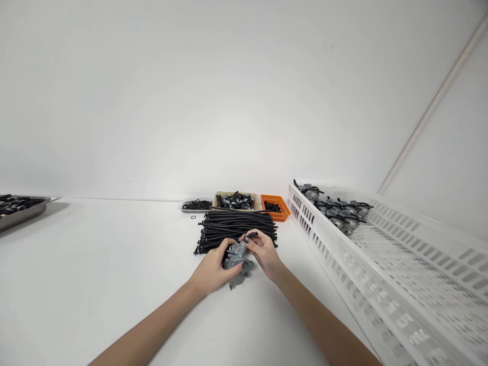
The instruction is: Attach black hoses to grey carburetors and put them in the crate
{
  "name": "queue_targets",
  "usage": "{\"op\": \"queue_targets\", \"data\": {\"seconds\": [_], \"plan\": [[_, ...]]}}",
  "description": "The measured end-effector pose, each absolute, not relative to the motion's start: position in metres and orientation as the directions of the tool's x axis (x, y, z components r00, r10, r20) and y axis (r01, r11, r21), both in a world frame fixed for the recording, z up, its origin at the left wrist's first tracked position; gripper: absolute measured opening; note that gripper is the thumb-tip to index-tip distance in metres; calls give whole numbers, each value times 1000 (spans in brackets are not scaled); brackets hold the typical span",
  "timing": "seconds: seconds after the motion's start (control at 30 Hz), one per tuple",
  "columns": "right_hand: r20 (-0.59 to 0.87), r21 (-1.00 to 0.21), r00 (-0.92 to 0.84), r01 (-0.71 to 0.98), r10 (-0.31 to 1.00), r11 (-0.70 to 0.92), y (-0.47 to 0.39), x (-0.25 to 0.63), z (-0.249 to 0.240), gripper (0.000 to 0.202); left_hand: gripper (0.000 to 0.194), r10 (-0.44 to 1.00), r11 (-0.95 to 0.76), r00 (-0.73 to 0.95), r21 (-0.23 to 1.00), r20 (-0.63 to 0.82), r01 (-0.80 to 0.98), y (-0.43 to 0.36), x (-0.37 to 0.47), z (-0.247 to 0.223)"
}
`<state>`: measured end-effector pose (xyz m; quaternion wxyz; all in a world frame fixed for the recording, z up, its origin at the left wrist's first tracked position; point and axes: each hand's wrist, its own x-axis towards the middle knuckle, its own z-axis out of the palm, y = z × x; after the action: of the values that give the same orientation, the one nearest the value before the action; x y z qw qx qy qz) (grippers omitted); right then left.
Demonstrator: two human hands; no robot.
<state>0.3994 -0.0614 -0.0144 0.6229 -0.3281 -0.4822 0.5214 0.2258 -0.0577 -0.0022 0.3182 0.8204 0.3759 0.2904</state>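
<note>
A grey metal carburetor [238, 264] is held just above the white table, in front of a pile of black rubber hoses [236, 223]. My left hand [213, 267] wraps round its left side, with the thumb across the front. At the carburetor's top, my right hand [264, 251] pinches a short black rubber tube [251, 235] between thumb and fingers. The fingers partly hide where the tube meets the metal body.
Behind the hoses stand a clear tray of black rings [196, 204], a cream tray [259, 202] of small parts and an orange basket [281, 217]. A white crate [343, 259] with several carburetors [341, 209] fills the right. A metal tray [26, 217] sits far left.
</note>
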Motion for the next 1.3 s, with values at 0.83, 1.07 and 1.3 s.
{"op": "queue_targets", "data": {"seconds": [0.83, 1.07, 1.3], "plan": [[294, -914, -142, -331, 945, 235, -62, 407, -18, 28, 39, 814, -505, 532, 738, 234, 448, -58, 226, -2], [277, -933, -208, -292, 938, 211, -59, 409, -20, 35, 42, 797, -525, 545, 745, 260, 412, -58, 226, -2], [303, -926, -234, -300, 924, 228, -61, 407, -17, 31, 51, 791, -521, 551, 763, 265, 382, -58, 226, -5]]}}
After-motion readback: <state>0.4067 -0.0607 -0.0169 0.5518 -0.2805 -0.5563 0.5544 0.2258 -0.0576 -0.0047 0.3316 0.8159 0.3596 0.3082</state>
